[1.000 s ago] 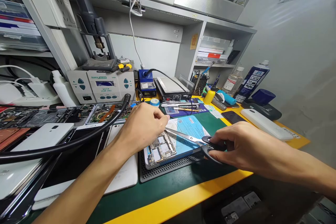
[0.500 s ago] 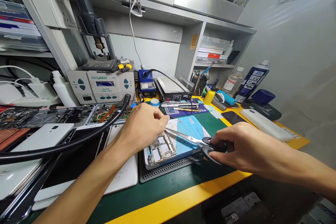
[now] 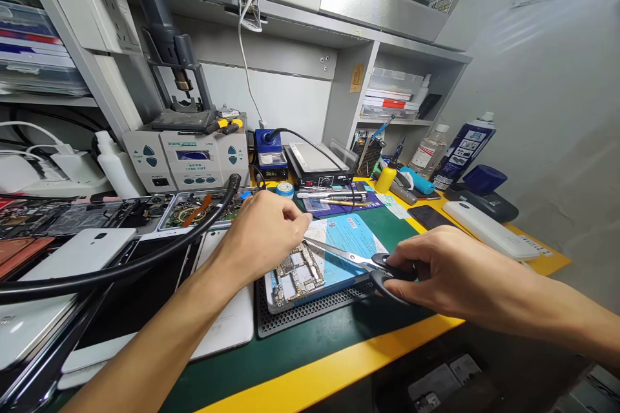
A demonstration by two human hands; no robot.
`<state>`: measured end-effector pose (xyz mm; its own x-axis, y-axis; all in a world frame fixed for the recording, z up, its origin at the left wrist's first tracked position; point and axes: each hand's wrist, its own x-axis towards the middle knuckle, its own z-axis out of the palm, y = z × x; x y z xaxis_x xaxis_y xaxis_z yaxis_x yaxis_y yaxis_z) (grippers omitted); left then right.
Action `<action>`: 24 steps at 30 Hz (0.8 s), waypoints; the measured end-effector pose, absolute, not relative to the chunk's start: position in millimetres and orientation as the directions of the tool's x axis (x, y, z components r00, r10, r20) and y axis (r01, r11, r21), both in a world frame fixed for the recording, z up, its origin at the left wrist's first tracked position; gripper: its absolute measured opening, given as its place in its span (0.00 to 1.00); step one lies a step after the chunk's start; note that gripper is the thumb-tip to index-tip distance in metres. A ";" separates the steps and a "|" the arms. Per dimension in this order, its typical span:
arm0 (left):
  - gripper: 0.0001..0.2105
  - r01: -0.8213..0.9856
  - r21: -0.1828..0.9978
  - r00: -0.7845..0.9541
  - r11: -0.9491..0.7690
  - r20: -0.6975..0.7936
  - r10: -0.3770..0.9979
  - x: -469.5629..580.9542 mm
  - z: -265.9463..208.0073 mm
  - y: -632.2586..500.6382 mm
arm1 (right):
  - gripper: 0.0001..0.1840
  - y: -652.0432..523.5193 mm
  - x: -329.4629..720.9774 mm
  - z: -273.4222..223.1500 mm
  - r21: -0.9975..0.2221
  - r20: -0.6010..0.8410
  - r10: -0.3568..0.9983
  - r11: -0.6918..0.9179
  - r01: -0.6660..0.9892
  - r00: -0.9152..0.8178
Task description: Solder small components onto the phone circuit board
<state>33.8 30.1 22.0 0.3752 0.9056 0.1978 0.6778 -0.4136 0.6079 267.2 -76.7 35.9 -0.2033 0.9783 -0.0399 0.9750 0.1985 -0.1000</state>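
Note:
My right hand (image 3: 443, 268) grips black-handled scissors (image 3: 357, 259), its fingers through and around the loops. The blades point left, and their tips come close to the fingertips of my left hand (image 3: 268, 229). My left hand is closed in a pinch; whatever it holds is hidden behind the fingers. Below it lies a phone circuit board (image 3: 303, 279), partly covered by the hand. The board rests on a blue and white box or booklet (image 3: 356, 239), which sits on a grey honeycomb-patterned mat (image 3: 314, 319).
White phones or tablets (image 3: 227, 322) lie left, crossed by a thick black hose (image 3: 145, 277). Behind stand a rework station (image 3: 194, 161), a blue soldering station (image 3: 271, 158) and a small tub (image 3: 285, 190). At right are a yellow bottle (image 3: 385, 179) and a spray can (image 3: 462, 151).
Almost nothing differs. Both hands and the scissors keep their places; the view has shifted very slightly.

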 end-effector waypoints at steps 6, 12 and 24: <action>0.15 0.676 0.613 0.374 -0.409 0.193 0.907 32.9 21.7 30.1 | 0.16 -74.8 267.9 34.4 -0.098 -0.021 0.979 0.200 0.975 -0.203; 0.16 0.674 0.617 0.369 -0.406 0.195 0.909 32.5 21.3 29.6 | 0.16 -76.3 268.9 34.7 -0.138 0.004 0.977 0.212 0.968 -0.213; 0.16 0.664 0.622 0.374 -0.415 0.203 0.905 32.8 21.7 30.3 | 0.18 -76.7 267.2 33.8 -0.058 -0.030 0.978 0.203 0.977 -0.205</action>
<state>32.8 30.3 21.7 0.3743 0.9047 0.2034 0.6644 -0.4146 0.6218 267.2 -76.7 33.8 -0.2053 0.9782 -0.0298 0.9774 0.2034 -0.0579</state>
